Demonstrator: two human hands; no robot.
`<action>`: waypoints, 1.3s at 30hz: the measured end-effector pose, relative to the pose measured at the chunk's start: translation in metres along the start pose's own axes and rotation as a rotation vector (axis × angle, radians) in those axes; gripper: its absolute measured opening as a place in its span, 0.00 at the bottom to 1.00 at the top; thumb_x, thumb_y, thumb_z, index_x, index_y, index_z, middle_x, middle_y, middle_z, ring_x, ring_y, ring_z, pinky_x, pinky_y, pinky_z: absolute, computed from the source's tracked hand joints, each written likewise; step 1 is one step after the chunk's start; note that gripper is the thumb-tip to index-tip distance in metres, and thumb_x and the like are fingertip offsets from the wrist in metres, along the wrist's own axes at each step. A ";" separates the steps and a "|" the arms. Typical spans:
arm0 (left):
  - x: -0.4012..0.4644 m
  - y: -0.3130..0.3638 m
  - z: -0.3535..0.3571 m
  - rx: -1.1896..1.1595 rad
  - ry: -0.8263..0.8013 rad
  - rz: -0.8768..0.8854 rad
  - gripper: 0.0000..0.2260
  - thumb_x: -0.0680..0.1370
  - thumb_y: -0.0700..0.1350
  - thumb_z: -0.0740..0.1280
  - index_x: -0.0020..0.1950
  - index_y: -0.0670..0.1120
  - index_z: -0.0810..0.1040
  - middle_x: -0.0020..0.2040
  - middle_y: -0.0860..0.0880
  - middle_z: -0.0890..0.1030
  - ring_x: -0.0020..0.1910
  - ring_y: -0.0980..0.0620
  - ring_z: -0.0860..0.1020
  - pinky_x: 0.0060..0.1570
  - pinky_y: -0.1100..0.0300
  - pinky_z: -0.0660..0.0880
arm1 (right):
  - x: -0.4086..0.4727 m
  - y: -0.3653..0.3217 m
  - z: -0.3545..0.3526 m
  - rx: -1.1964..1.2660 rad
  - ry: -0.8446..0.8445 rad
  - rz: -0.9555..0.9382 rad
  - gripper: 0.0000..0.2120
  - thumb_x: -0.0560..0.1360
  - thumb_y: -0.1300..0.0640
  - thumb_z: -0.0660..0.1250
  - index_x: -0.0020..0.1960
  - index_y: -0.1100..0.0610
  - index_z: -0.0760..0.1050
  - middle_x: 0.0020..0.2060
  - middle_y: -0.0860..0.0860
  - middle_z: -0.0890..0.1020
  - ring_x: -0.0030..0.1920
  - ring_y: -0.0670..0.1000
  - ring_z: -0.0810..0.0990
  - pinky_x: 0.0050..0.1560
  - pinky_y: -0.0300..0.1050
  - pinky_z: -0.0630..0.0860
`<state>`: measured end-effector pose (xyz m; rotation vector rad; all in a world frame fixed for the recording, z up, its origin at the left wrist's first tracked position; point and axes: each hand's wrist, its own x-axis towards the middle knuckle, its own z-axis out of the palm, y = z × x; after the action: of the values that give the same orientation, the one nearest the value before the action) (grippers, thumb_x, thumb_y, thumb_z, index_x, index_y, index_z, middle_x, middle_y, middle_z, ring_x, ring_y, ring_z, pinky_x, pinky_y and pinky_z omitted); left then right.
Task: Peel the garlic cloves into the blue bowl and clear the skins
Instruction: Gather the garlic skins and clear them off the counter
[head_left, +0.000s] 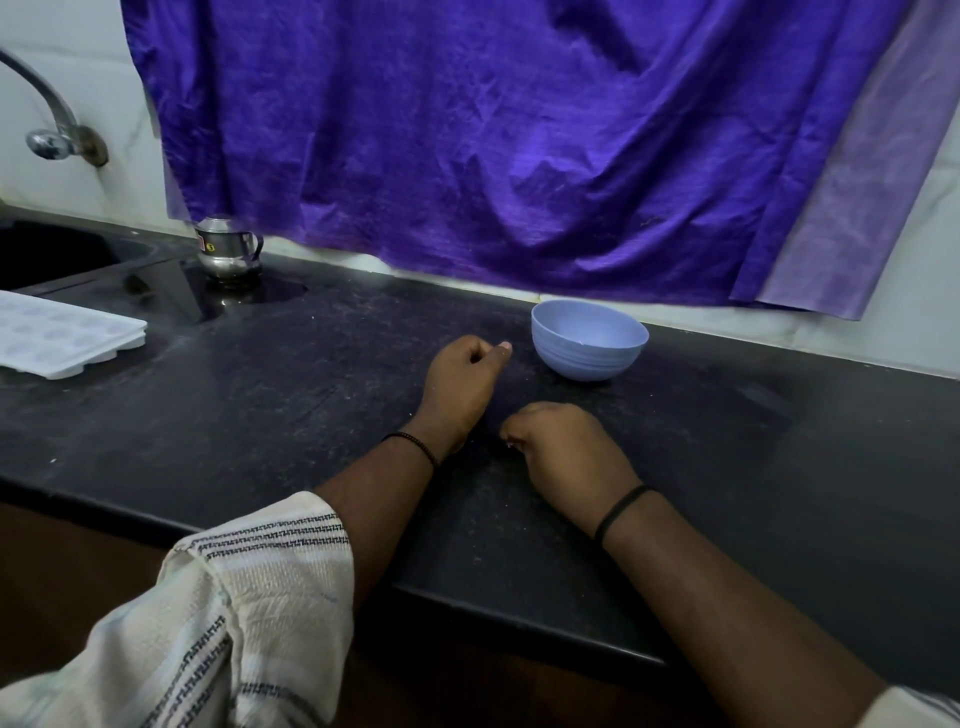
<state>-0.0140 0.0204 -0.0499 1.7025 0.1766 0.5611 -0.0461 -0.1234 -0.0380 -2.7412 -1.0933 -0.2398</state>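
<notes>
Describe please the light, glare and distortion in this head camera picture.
Head view: dim, soft light; the black counter shows glare only near the steel pot; the wide lens bends the counter edge; the blue bowl and both hands look fairly sharp.

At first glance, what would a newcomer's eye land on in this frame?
The big purple cloth hanging over the back wall dominates. Below it, on the dark counter, a blue bowl stands just right of the left hand, with the right hand nearer the front edge; both hands have curled fingers. A steel pot and a white tray sit far left, by the sink.
</notes>
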 end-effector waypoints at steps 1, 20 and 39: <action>0.000 0.000 0.000 0.003 0.000 -0.003 0.15 0.80 0.48 0.67 0.45 0.35 0.77 0.45 0.34 0.80 0.38 0.49 0.75 0.42 0.56 0.74 | -0.001 0.001 -0.003 -0.011 -0.022 -0.006 0.14 0.77 0.65 0.64 0.57 0.52 0.81 0.53 0.50 0.80 0.53 0.52 0.79 0.56 0.49 0.75; 0.000 -0.001 0.001 0.016 -0.009 -0.005 0.16 0.80 0.49 0.67 0.45 0.34 0.76 0.45 0.36 0.80 0.38 0.50 0.75 0.42 0.57 0.74 | -0.010 0.013 -0.009 0.022 -0.027 -0.042 0.13 0.77 0.64 0.67 0.55 0.52 0.84 0.51 0.50 0.83 0.52 0.51 0.80 0.56 0.47 0.75; 0.002 -0.003 0.002 0.005 -0.026 -0.008 0.15 0.80 0.49 0.67 0.45 0.35 0.77 0.40 0.41 0.77 0.37 0.50 0.74 0.40 0.59 0.73 | -0.008 0.017 -0.010 -0.019 0.025 0.196 0.12 0.76 0.63 0.66 0.55 0.53 0.83 0.53 0.52 0.81 0.54 0.55 0.79 0.56 0.49 0.75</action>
<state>-0.0108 0.0199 -0.0523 1.7125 0.1659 0.5324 -0.0412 -0.1433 -0.0319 -2.8282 -0.8123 -0.2568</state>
